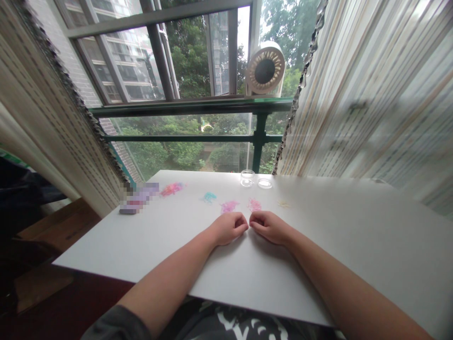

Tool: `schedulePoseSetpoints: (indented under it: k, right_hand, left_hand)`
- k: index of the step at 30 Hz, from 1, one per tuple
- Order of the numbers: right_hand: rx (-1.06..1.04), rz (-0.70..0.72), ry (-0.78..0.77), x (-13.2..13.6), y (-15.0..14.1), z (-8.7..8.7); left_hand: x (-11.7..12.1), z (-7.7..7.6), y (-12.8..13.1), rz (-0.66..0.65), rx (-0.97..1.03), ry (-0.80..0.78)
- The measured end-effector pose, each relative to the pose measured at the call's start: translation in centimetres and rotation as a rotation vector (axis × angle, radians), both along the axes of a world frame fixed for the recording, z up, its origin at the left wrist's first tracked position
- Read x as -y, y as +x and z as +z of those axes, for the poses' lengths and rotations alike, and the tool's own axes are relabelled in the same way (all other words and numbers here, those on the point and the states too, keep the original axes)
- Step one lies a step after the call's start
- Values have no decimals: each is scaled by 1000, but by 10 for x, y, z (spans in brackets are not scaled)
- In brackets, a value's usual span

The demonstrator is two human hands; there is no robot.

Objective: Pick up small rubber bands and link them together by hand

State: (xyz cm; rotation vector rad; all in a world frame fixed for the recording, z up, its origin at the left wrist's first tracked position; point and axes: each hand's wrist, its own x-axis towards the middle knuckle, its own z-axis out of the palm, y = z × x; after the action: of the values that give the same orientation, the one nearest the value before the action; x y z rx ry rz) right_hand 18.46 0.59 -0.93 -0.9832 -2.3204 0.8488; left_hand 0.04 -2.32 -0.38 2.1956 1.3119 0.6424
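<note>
My left hand (230, 228) rests on the white table (226, 278) with its fingers curled closed. Close beside it, a small gap away, lies my right hand (269, 226), curled in the same way. Whatever either hand may hold is hidden or too small to make out. Just beyond my left hand is a purple-pink pile (229, 206) of tiny thin pieces. A pink pile (254, 204) lies just beyond my right hand. Farther off are a turquoise pile (209, 197) and, to the right, a few pale yellow pieces (283, 204).
A clear round jar (247, 178) and a clear round lid (264, 183) sit near the far edge. At the left lie a mixed-colour pile (171, 189) and a blurred-out purple package (139, 198). Beyond the table, a white fan (266, 70) stands by the window railing (191, 109).
</note>
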Motion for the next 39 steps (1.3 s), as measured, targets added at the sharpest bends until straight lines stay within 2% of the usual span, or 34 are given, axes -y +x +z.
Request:
schedulePoseSetpoints:
  k: [19,39]
  right_hand:
    - [-25,28,-47,2,1,1]
    - [25,31,-16,2,1,0]
  left_hand:
    - [-2,-4,-3,-12,-14,0]
    - [-1,-1,-2,-12,-33,-9]
